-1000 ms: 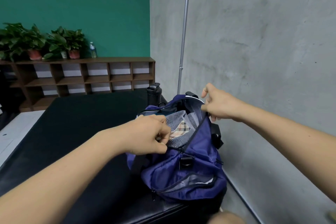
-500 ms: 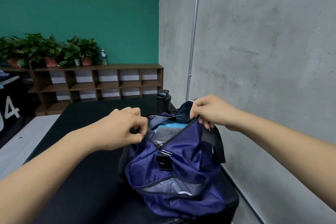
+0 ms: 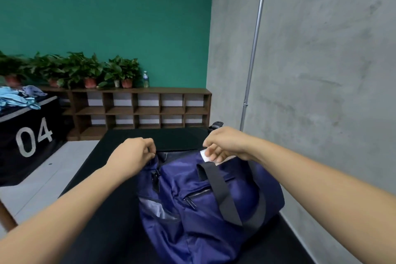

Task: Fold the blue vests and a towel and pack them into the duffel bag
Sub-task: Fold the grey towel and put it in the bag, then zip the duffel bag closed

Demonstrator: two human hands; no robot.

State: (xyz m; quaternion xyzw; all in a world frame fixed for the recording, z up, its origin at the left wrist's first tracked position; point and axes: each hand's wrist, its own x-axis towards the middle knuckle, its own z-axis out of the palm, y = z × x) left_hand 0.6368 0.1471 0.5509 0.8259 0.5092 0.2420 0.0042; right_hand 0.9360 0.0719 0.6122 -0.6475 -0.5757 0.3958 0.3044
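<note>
We see a black table running away from us toward the far wall, with a navy blue duffel bag lying on its near right part and a black bottle showing at its far right corner.
</note>
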